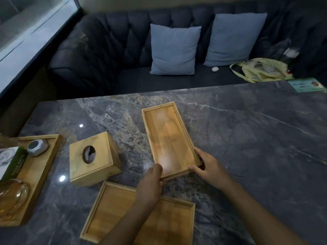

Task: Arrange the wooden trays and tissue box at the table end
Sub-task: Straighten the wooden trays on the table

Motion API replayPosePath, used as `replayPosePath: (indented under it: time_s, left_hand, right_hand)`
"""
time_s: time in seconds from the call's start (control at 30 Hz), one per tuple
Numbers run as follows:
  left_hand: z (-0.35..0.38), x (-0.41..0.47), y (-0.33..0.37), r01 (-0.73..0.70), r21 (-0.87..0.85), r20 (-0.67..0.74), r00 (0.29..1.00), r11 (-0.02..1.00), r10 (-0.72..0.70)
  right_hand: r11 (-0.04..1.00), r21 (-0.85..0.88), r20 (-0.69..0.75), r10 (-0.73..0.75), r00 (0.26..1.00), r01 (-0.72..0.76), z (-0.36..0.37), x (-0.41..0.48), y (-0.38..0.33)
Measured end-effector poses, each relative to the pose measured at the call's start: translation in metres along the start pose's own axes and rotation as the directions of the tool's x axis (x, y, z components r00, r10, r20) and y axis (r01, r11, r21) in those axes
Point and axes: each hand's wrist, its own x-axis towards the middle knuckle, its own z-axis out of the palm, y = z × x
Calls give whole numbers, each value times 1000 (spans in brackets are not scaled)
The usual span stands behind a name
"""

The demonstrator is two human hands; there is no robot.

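Both hands on the near short end of the long tray (168,137): left hand (150,184) pinches the near-left corner, right hand (207,167) wraps the near-right. Tray runs away from the fingertips. Likely light, rigid wood; rim grip should hold. Tissue box (93,158) left of the left hand.

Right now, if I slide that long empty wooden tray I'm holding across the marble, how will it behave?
The long tray looks rigid wood, so it should move as one piece. It is empty and shallow, so probably light and unlikely to tip. The marble table looks polished, so it may glide easily; both hands at one end might let it swing.
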Motion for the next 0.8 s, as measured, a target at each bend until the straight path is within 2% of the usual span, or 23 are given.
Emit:
replayPosePath:
  time_s: [0.2, 0.3, 0.43, 0.53, 0.8]
  left_hand:
    - [-19, 4, -22, 14, 8, -73, 997, 1000, -13]
    - [-21, 2, -26, 8, 26, -103, 995, 1000, -5]
    - [-18, -5, -24, -21, 63, -120, 992, 998, 28]
    - [-18, -7, -23, -31, 99, -118, 992, 995, 42]
    - [-18, -4, -22, -11, 183, -93, 995, 983, 28]
  right_hand:
    - [998, -6, -23, -65, 998, 65, 14, -1, -17]
    - [982, -100, -66, -167, 984, 160, 15, -4, -20]
    - [922, -246, -22, -312, 950, 298, 14, -8, -19]
    - [881, -305, -78, -403, 912, 363, 15, -11, -13]
    - [820, -396, -40, -464, 885, 413, 15, -10, -11]
